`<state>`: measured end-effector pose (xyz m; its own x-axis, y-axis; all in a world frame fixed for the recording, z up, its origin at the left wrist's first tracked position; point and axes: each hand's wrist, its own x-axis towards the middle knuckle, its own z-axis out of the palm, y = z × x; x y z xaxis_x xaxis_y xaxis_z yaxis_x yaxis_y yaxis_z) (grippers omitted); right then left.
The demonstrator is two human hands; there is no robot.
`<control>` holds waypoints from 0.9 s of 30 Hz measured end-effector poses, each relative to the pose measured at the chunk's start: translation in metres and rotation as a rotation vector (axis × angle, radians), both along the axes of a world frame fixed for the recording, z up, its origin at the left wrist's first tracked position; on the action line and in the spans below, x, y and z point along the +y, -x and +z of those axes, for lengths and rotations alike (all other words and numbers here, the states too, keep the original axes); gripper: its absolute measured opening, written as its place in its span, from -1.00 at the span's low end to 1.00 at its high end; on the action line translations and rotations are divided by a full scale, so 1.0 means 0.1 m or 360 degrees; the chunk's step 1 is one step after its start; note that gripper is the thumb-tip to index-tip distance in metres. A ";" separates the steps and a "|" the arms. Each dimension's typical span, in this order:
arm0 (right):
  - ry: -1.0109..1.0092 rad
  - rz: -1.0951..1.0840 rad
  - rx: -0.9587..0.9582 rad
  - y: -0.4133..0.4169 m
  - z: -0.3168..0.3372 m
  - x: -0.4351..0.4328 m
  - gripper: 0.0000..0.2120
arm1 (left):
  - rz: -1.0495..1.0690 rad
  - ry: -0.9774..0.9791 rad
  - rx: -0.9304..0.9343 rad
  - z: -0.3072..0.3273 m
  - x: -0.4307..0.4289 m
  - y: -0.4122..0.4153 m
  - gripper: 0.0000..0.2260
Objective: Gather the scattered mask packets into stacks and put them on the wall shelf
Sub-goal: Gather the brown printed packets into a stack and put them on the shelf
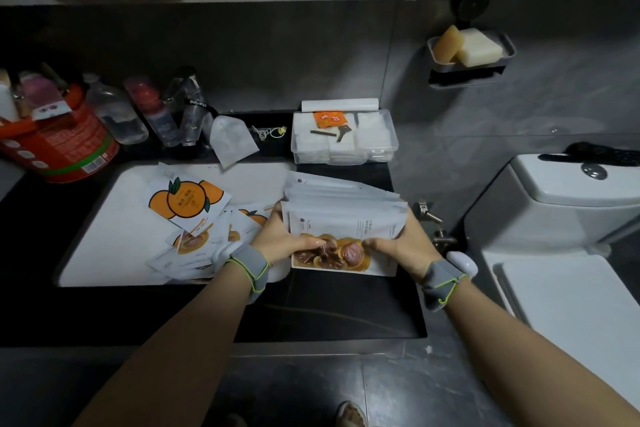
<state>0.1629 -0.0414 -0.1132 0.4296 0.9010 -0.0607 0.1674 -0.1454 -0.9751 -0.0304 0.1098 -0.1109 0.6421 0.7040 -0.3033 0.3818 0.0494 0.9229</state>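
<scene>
Your stack of packets (346, 215) is pale white with a brown mushroom picture on the front one, the loose packets (188, 204) are white with orange fruit and green leaves, the counter (311, 308) is black, the sink (114, 236) white, and your wristbands (251, 267) grey edged in yellow-green.

red tin (59, 149) left | clear box (346, 155), key (343, 133) on top | soap dish (464, 69) on wall | toilet (571, 198) right

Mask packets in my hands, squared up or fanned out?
Fanned out: the packets show staggered far edges between left hand and right hand.
</scene>
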 end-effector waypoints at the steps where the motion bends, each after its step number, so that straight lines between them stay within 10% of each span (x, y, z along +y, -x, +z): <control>1: 0.0012 -0.0030 -0.0008 0.02 -0.01 0.00 -0.24 | 0.0013 0.0019 -0.0029 0.03 -0.01 0.00 0.02; 9: -0.0145 -0.0260 -0.0051 0.14 0.03 0.00 -0.41 | 0.0166 -0.0038 -0.0286 0.08 -0.15 -0.14 -0.31; 27: 0.0066 -0.0007 -0.0193 -0.17 -0.04 0.20 -0.20 | 0.0167 0.0040 -0.0030 0.13 0.03 -0.24 -0.19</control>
<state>0.1796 -0.0214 -0.1172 0.4398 0.8970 -0.0454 0.2829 -0.1863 -0.9409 -0.0060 0.1132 -0.0977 0.5710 0.7601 -0.3103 0.3558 0.1115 0.9279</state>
